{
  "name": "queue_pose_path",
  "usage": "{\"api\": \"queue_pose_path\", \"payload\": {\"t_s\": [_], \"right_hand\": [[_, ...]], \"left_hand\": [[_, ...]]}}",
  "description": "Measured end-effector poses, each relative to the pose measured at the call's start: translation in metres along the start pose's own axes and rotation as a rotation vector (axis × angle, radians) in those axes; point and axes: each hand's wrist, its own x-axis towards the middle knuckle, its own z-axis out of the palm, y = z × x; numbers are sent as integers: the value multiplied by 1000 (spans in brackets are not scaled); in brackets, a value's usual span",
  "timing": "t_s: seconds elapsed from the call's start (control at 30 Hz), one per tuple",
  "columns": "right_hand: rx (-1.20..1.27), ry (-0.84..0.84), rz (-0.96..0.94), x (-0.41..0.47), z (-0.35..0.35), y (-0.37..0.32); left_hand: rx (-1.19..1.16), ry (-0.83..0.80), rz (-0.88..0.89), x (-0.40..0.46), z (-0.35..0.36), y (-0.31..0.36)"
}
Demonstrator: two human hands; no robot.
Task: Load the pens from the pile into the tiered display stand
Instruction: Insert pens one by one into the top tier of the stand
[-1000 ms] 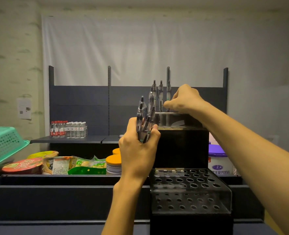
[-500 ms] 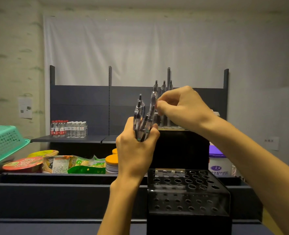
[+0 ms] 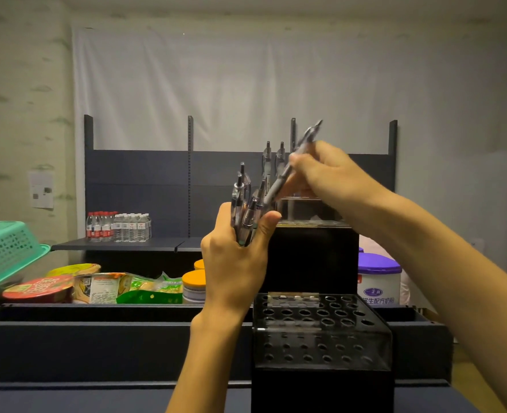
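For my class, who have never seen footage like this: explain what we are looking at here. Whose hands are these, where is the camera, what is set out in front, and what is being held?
There is no machine here. A person wears a camera on the head, looking forward and down, so you see that person's own two bare arms.

The left hand grips a bunch of pens, tips down in the fist. The right hand pinches a single pen, held at a slant above the bunch.

Close in front stands a clear tiered display stand full of round holes, none filled in the near tiers. Behind the hands, at least two pens stand upright in a higher holder.

To the left lie snack packets, a red-lidded bowl, orange-lidded jars and a green basket. A purple-lidded tub stands at the right, and water bottles sit on a far shelf.
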Motion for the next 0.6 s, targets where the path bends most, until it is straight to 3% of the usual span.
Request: {"api": "queue_pose_path", "payload": {"t_s": [0.1,0.27,0.6], "right_hand": [[133,128,87,10,-7,1],[-24,342,105,26,-23,11],[-318,254,163,50,-24,19]], "left_hand": [[-1,-15,-4,-1,2,0],[-17,-42,22,-2,5,3],[2,-40,43,-3,9,-1]]}}
